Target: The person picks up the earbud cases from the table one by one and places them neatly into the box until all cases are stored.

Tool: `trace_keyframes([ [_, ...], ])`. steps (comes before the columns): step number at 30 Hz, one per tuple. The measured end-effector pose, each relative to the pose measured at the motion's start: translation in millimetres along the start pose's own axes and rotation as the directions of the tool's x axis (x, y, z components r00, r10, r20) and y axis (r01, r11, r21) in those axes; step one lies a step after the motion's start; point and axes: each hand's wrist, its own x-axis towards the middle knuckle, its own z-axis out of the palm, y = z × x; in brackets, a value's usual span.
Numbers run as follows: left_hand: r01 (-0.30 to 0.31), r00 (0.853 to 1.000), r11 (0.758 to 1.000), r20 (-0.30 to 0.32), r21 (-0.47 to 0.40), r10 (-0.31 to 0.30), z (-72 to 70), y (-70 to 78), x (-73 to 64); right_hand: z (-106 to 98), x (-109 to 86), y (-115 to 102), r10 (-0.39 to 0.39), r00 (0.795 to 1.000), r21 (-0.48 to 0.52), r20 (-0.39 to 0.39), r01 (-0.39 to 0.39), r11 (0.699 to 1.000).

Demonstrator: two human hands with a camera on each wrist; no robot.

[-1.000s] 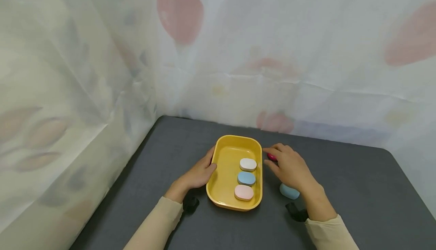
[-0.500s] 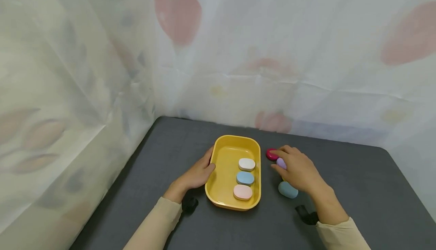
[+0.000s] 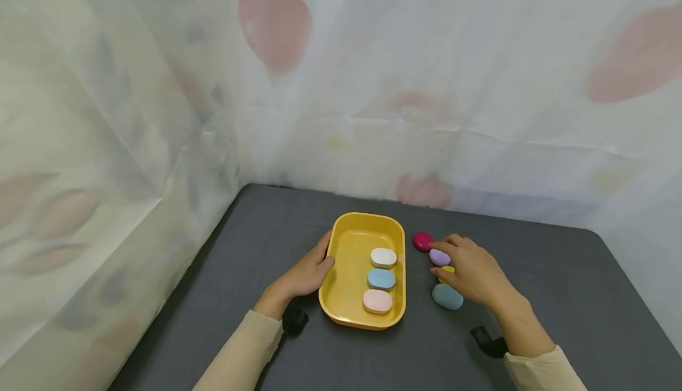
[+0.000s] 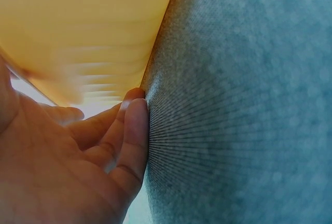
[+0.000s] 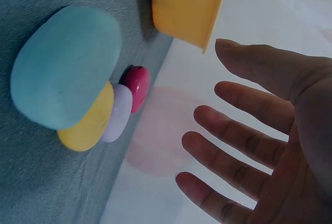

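My left hand (image 3: 306, 269) grips the left side of a yellow rectangular tray (image 3: 341, 314), the thumb over its rim. In the left wrist view its fingers (image 4: 136, 125) lie against the tray's outer wall, near the grey surface. Inside the tray, a white oval piece (image 3: 383, 257), a light blue one (image 3: 380, 279) and a pink one (image 3: 377, 301) form a column. My right hand (image 3: 474, 269) hovers, fingers apart and holding nothing, over smooth pebble-shaped pieces: crimson (image 3: 422, 242), lilac (image 3: 439, 257), yellow (image 5: 88, 125) and teal (image 3: 447, 297). In the head view it partly covers the yellow piece.
A dark grey table (image 3: 559, 296) carries everything. Pale curtains (image 3: 479, 83) with fruit prints hang behind it and on the left. Black wrist straps (image 3: 295, 323) show below the hands.
My right hand has moved right and nearer from beside the tray's right rim, uncovering the crimson, lilac and part of the yellow piece. The left hand keeps its hold on the tray.
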Motion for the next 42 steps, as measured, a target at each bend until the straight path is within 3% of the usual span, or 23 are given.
trace_keyframes([
  [9,0.026,1.000,0.999,0.002,-0.018,-0.026,-0.2,0.8,-0.1,0.0,-10.0,3.1,0.010,1.000,0.004,0.018,-0.010,1.000],
  [28,-0.018,1.000,1.000,0.008,-0.015,0.018,-1.2,0.1,-0.5,11.6,-19.4,11.8,0.049,0.994,0.036,0.097,-0.053,0.998],
  [42,0.006,1.000,1.000,0.006,-0.012,-0.006,0.0,0.3,0.3,18.5,-24.0,14.5,0.044,0.986,0.056,0.163,-0.053,0.997],
])
